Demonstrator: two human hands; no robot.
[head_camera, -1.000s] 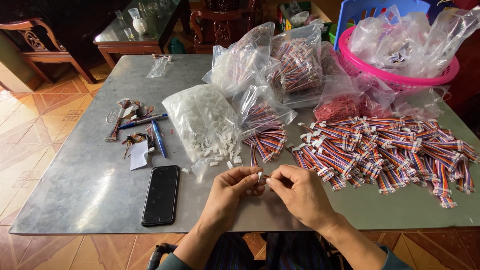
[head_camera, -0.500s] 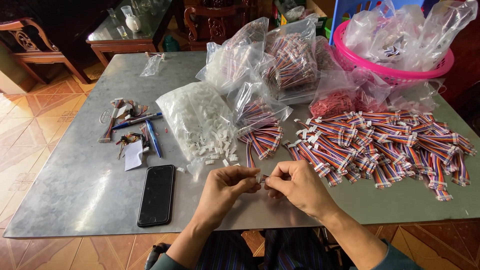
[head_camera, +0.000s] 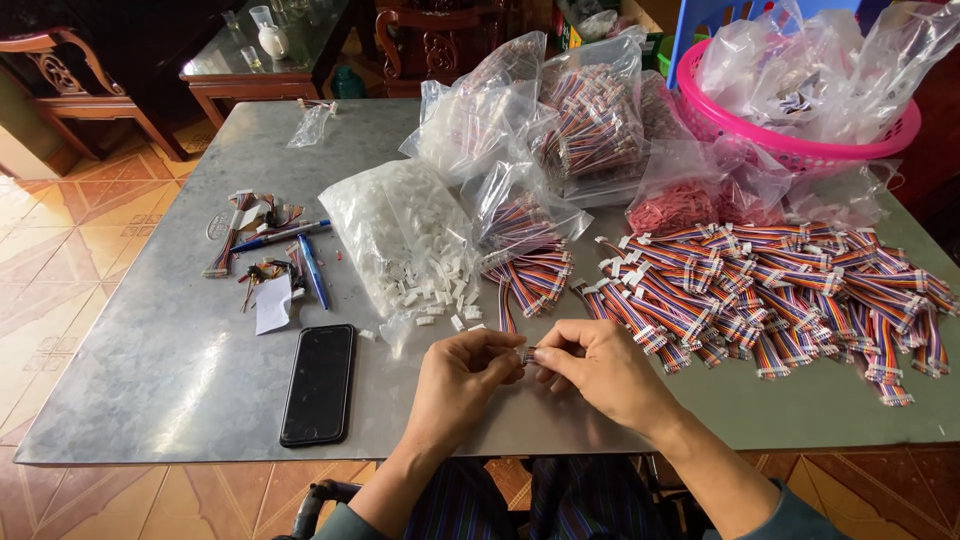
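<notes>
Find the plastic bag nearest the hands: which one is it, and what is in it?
The clear bag of white connectors, lying open just beyond the left hand, some pieces spilled out at its mouth. The other bags sit farther back and hold striped cables.

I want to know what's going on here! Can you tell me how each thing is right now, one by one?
left hand: fingers pinched on a small part, touching the right hand.
right hand: fingers pinched on the same small part.
phone: flat on the table, screen dark.
bag of white connectors: open, pieces spilled at its mouth.
striped wire bundles: loose, heaped on the table.
pink basket: full of plastic bags.
blue pen: lying flat.
</notes>
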